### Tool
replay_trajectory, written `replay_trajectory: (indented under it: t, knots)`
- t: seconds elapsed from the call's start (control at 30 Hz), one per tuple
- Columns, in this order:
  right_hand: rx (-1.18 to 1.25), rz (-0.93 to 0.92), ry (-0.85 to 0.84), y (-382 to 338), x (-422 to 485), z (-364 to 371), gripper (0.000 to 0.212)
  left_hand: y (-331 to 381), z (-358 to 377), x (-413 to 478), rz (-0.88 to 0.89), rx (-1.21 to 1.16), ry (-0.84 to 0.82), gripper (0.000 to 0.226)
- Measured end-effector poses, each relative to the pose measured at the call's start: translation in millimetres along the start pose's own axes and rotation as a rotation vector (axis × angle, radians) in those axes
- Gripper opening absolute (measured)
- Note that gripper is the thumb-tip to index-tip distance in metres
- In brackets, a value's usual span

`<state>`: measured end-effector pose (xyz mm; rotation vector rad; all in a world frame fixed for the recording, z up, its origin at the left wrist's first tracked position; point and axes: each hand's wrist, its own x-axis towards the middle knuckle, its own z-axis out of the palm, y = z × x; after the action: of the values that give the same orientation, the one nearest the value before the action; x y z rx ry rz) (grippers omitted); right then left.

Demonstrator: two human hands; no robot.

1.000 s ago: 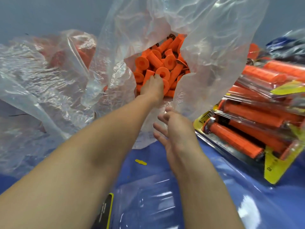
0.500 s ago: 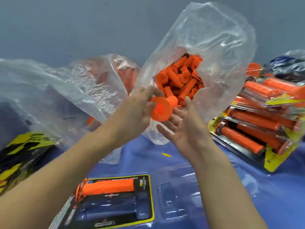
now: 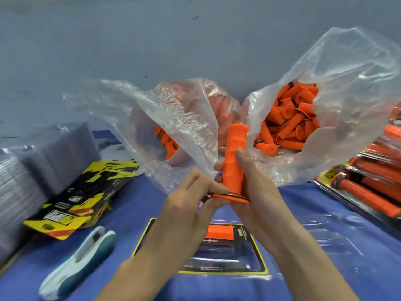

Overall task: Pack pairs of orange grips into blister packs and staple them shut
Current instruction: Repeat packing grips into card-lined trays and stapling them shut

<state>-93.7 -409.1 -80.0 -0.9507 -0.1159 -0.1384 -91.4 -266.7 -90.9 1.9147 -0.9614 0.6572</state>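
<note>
Both hands hold one orange grip (image 3: 234, 161) upright above the open blister pack (image 3: 256, 253): right hand (image 3: 256, 187) wraps its body, left hand (image 3: 191, 203) pinches its flange. A stapler (image 3: 80, 261) lies on the table (image 3: 347, 257).

The left hand (image 3: 186, 200) and right hand (image 3: 256, 183) are bare, and so are both forearms (image 3: 303, 257) as far as they show.

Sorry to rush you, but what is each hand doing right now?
Left hand: pinching the flanged bottom end of the grip.
Right hand: closed round the same grip, holding it upright.
</note>
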Motion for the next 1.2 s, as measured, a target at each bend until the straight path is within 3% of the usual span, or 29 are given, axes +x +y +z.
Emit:
replay_trajectory:
  t: [0.17, 0.3, 0.6, 0.8, 1.03, 1.2]
  knots:
    - [-0.114, 0.007, -0.158, 4, -7, 4, 0.022, -8, -23, -9, -0.055, 0.078, 0.100, 0.023]
    - [-0.266, 0.046, -0.311, 9, -15, 1, 0.028, -14, -34, -13, -0.086, 0.086, 0.129, 0.015]
    - [-0.267, 0.002, -0.102, 22, -17, 14, 0.044, -12, -30, -14, -0.304, -0.109, 0.152, 0.020]
    - [0.006, 0.264, -0.129, 25, -20, 20, 0.034, -9, -38, -7, -0.410, -0.374, 0.168, 0.015]
    - [0.141, 0.350, -0.121, 29, -20, 19, 0.027, -12, -42, -7, -0.454, -0.381, 0.105, 0.015]
    - [-0.033, 0.261, -0.063, 32, -18, 20, 0.047, -17, -40, -11, -0.474, -0.259, 0.048, 0.011]
